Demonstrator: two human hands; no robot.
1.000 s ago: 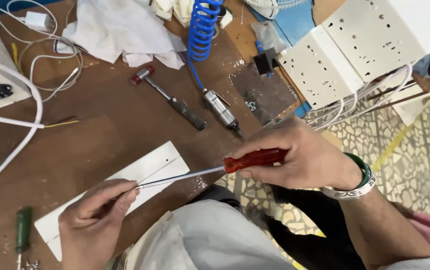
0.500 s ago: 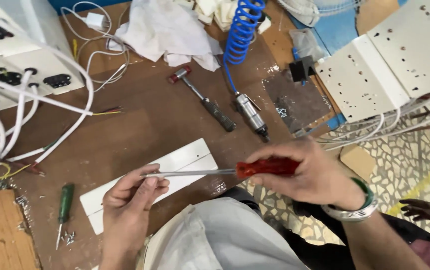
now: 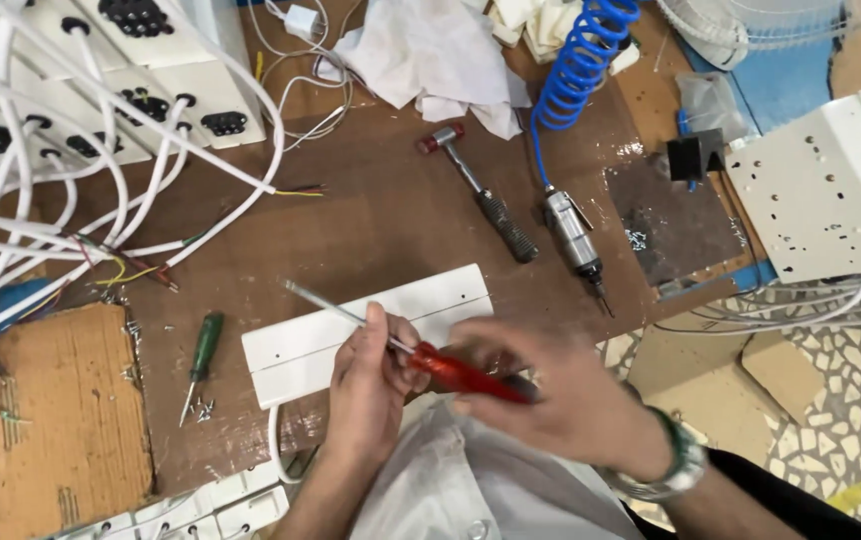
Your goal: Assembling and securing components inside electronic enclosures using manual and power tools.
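At the bottom middle of the head view, the right hand (image 3: 560,405) is clenched around the red handle of a long screwdriver (image 3: 450,370), though the hand is blurred and the exact finger placement is hard to read. The tool's thin metal shaft runs up toward ten o'clock, its tip hanging free above the brown worktable (image 3: 390,225). The left hand (image 3: 370,390) sits just at nine o'clock of the right, its fingers pinched on the shaft where it meets the handle. Under both hands lies a flat white plastic strip (image 3: 350,330), stretched from eight o'clock to two o'clock across the table edge. The screwdriver looks light and stiff, with a smooth shaft that could slip between fingertips; the ribbed-looking handle appears the surer place to grip, while the shaft suits only light guiding. The strip seems thin, rigid and light, likely to slide unless pressed down near its ends. At nine o'clock of the strip rests a small green-handled screwdriver (image 3: 202,355) with loose screws beside its tip. Toward one o'clock lie a small hammer (image 3: 480,195) and a pneumatic driver (image 3: 572,235) on a coiled blue air hose (image 3: 580,60). White cables (image 3: 100,200) crowd the ten o'clock corner.
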